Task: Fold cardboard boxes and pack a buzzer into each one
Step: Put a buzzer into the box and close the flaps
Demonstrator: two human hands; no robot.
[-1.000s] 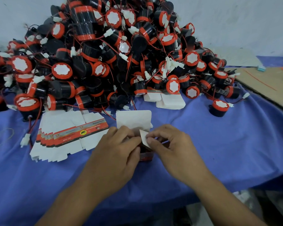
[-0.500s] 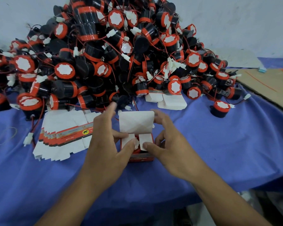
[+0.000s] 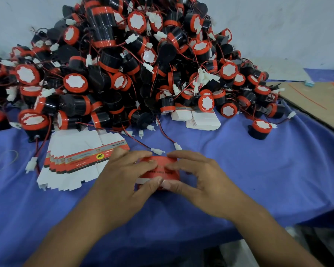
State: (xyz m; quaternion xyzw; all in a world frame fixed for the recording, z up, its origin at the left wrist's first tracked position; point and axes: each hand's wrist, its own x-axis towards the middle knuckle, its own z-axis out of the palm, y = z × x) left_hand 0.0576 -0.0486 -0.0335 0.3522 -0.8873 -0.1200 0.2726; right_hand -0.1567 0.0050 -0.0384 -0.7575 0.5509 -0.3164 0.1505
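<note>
Gripping the red cardboard box (image 3: 159,170) from both sides, the left hand (image 3: 120,176) and right hand (image 3: 201,176) are curling their fingers (image 3: 185,154) and thumbs round it on the blue desk (image 3: 268,170). The white lid flap, upright half a second ago, is now lying folded shut. The flat box stack (image 3: 79,160) is sitting just left of the left fingers, and the buzzer pile (image 3: 143,64) is lying beyond both.
</note>
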